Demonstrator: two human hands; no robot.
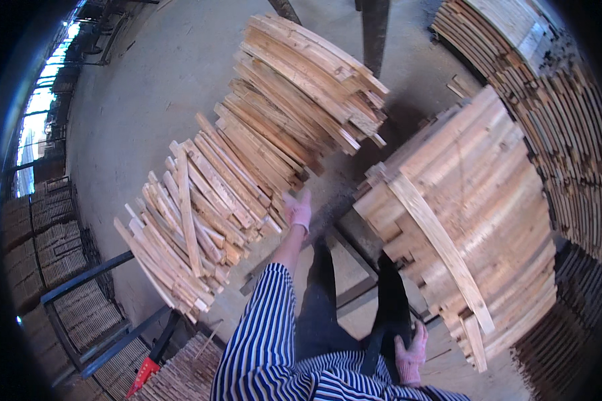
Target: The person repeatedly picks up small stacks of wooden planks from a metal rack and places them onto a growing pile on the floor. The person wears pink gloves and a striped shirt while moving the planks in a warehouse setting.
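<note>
My left hand (297,210), in a pale pinkish glove, reaches forward to the near ends of a long row of loose wooden strips (244,160). Its thumb stands apart from the fingers, and nothing shows between them; whether it touches the wood I cannot tell. Low beside my right leg hangs my right hand (411,354), gloved too, with thumb and fingers apart and nothing in it. To its right stands a neat stack of wooden boards (468,214). One narrow wooden strip (441,240) lies across that stack, with a shorter piece (473,341) near its lower end.
Tall stacks of thin boards (572,134) rise at the far right. A blue metal frame (107,267) and a red object (142,376) are at lower left. More stacked wood (60,247) lines the left side. Dark metal bars (354,291) run near my legs.
</note>
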